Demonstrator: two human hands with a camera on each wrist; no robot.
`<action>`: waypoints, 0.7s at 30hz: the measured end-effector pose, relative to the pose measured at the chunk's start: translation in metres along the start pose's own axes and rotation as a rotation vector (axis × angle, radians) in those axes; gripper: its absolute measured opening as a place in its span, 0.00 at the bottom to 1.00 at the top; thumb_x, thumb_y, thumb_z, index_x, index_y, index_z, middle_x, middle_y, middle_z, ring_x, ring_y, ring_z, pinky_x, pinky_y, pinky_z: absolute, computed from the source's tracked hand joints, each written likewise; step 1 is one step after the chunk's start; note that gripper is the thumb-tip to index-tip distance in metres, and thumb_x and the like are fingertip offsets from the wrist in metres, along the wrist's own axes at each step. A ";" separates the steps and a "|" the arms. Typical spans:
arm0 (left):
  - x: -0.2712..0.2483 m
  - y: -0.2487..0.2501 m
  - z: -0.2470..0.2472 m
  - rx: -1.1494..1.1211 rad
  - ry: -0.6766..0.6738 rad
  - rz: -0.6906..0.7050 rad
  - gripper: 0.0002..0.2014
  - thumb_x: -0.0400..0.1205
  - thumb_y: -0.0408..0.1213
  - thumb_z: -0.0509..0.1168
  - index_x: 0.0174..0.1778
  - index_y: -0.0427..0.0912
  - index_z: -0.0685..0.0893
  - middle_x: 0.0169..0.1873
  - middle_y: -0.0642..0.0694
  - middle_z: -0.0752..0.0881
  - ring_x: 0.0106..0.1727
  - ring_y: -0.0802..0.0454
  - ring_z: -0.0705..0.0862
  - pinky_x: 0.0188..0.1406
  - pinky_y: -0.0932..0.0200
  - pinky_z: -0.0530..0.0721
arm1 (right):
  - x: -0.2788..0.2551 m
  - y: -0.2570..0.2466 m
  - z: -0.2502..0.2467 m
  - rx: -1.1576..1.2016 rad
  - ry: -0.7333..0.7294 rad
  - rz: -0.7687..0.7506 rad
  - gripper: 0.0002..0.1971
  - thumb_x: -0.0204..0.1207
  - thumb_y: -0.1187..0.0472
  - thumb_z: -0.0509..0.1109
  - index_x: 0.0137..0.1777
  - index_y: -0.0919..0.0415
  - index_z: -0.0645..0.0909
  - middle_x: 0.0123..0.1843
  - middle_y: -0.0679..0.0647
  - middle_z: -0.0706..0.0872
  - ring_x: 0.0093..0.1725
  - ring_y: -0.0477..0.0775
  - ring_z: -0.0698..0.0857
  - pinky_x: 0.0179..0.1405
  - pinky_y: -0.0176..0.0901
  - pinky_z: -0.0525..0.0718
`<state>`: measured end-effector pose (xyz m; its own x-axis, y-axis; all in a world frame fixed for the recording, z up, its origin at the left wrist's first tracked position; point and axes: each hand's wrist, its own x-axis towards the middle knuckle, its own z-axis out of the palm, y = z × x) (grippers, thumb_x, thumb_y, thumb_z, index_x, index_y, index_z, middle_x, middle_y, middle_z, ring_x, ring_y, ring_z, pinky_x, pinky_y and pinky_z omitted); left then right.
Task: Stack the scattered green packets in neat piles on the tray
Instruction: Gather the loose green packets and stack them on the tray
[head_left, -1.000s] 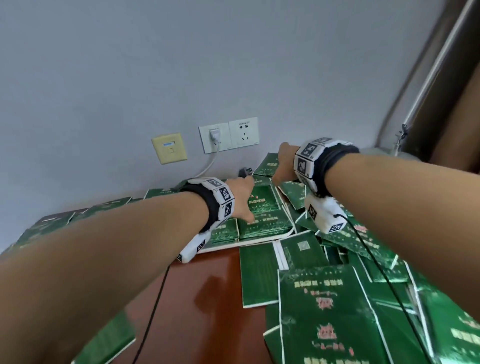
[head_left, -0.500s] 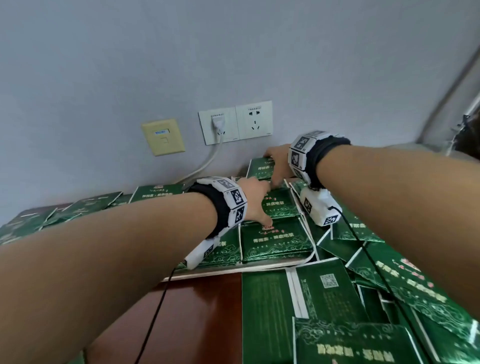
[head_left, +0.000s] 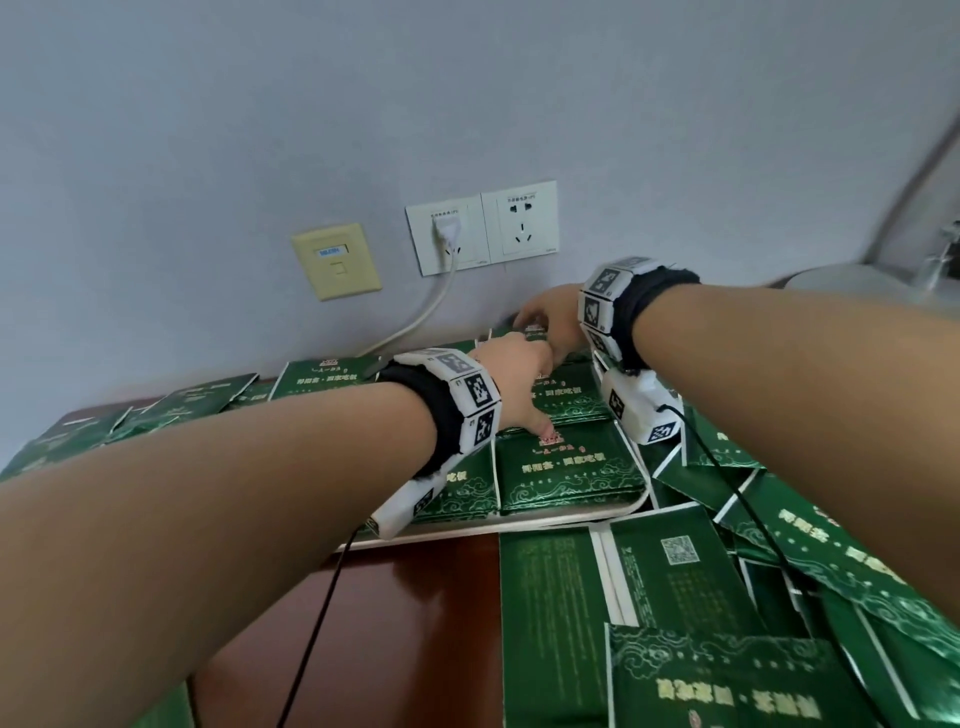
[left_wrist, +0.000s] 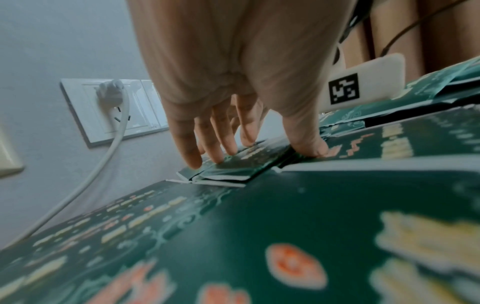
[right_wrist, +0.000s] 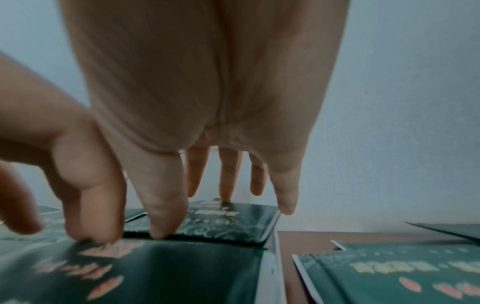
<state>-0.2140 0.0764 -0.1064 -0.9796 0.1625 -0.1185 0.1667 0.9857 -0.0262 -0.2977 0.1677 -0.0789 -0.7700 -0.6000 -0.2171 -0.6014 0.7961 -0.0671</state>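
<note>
Squaring far-edge pile on tray: left hand, right hand spread flat, fingertips pressing. Packets likely light, slick, floppy; take by edges.

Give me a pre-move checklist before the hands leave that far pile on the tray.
1. Both hands on the far pile: ok; left hand and right hand rest straight fingers on it.
2. Far pile squared: not ok; edges splay at its left corner in the left wrist view.
3. Near pile neat: ok.
4. Tray rim free at the front: ok.
5. Loose packets left to stack: not ok; many lie beside the tray.
6. Cable clear of the piles: cannot tell.
</note>
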 end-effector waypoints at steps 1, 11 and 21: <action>-0.002 0.000 0.000 -0.005 0.000 0.000 0.37 0.68 0.55 0.78 0.69 0.43 0.74 0.59 0.41 0.77 0.57 0.43 0.79 0.56 0.49 0.81 | -0.001 0.000 -0.001 0.011 -0.004 -0.001 0.32 0.76 0.65 0.72 0.79 0.57 0.67 0.76 0.55 0.73 0.72 0.54 0.75 0.68 0.42 0.72; -0.048 -0.011 -0.017 0.001 0.018 -0.035 0.32 0.72 0.54 0.75 0.69 0.44 0.74 0.62 0.43 0.79 0.59 0.44 0.80 0.60 0.47 0.80 | -0.042 -0.012 -0.010 0.096 0.054 0.022 0.25 0.74 0.75 0.60 0.67 0.53 0.81 0.68 0.54 0.81 0.65 0.56 0.82 0.63 0.46 0.81; -0.174 -0.041 -0.020 0.084 -0.055 -0.137 0.25 0.74 0.48 0.75 0.65 0.44 0.79 0.61 0.44 0.81 0.60 0.45 0.80 0.58 0.54 0.78 | -0.120 -0.094 -0.010 0.083 0.004 -0.073 0.21 0.75 0.72 0.66 0.67 0.55 0.81 0.66 0.53 0.83 0.62 0.56 0.84 0.60 0.44 0.81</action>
<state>-0.0524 0.0085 -0.0645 -0.9866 0.0219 -0.1618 0.0431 0.9908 -0.1286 -0.1509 0.1643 -0.0371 -0.7255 -0.6569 -0.2052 -0.6366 0.7539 -0.1628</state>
